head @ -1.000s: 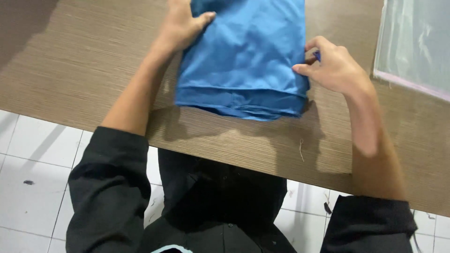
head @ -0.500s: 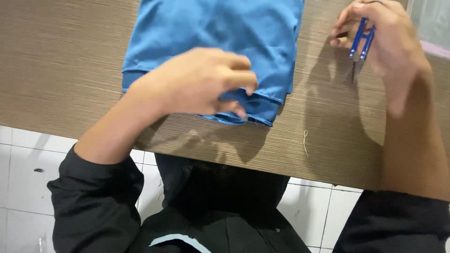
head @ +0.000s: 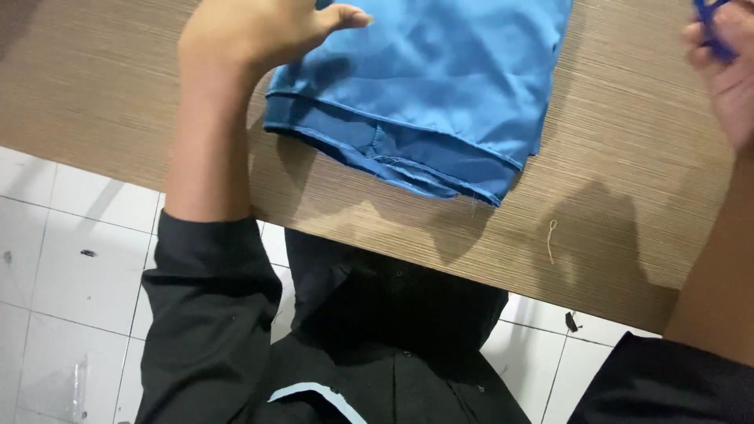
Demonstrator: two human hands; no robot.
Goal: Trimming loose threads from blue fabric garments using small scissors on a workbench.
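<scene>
Head cam, looking straight down: biggest thing is the wood-grain table [head: 118, 102], brown w/ fine horizontal streaks, running across the whole upper part of the frame; its near edge slants down toward the right. Below the edge, white floor tiles [head: 71, 259] w/ dark specks, and the person's black clothing filling the bottom centre.

On the table, top centre, lies a folded blue garment [head: 440, 86], shiny fabric, several layers stacked; the stitched hem edges face the person, w/ a small seam tab near the middle of the lower edge. Its near-right corner sits close to the table edge but fully on the top.

Left hand [head: 251, 35] is at the garment's upper-left corner, back of hand to the cam, black sleeve pushed up the forearm. Thumb sticks out to the right over the blue cloth; the other fingers are cut off by the frame top, so can't tell if they're curled, or whether the hand presses the fabric or just hovers over it.

Right hand [head: 726, 74] is at the far right edge, well apart from the garment, fingers folded around a small blue tool [head: 711, 31], mostly out of frame; kind unclear.

Smallest: a loose bit of pale thread [head: 551, 238] on the bare table, right of the garment's corner.
</scene>
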